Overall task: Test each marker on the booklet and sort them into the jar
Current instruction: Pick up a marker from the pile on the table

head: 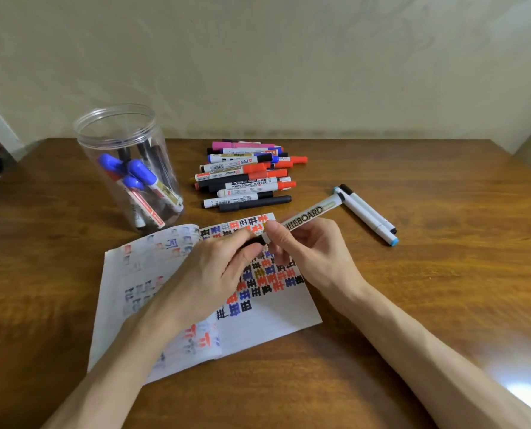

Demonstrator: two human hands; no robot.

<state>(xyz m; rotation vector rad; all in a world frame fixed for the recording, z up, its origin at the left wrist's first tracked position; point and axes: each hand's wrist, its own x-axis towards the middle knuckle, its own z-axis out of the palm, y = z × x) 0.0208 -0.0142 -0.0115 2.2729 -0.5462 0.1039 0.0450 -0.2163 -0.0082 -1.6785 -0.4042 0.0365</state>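
On my feed the wooden worktop point(443, 274) fills most of the view. The open booklet point(273, 317) lies on it directly beneath both hands. Its right page is crowded with rows of black, blue and red test characters, and its left page carries fainter marks.

The left hand point(214, 274) hangs over the booklet's fold, fingers curled round the black end of a marker point(307, 215). The right hand point(313, 252), just beside it, pinches the white barrel between thumb and fingers. The marker slants up and away past the right hand, over the booklet's far corner. I read "HITEBOARD" along the barrel, with the first letter hidden behind the thumb. I cannot tell whether the black end is a seated cap.

Beyond the left hand the clear jar point(87, 147) stands upright and lidless near the booklet's far edge, with blue-capped and dark markers leaning inside. Beyond both hands lies a pile of markers point(245, 178) with red, black, blue and pink caps — one barrel reads "WHITEBOARD MARKER". Out past the right hand, two slim white pens point(369, 215) lie side by side — one blue-ended, one black-ended.
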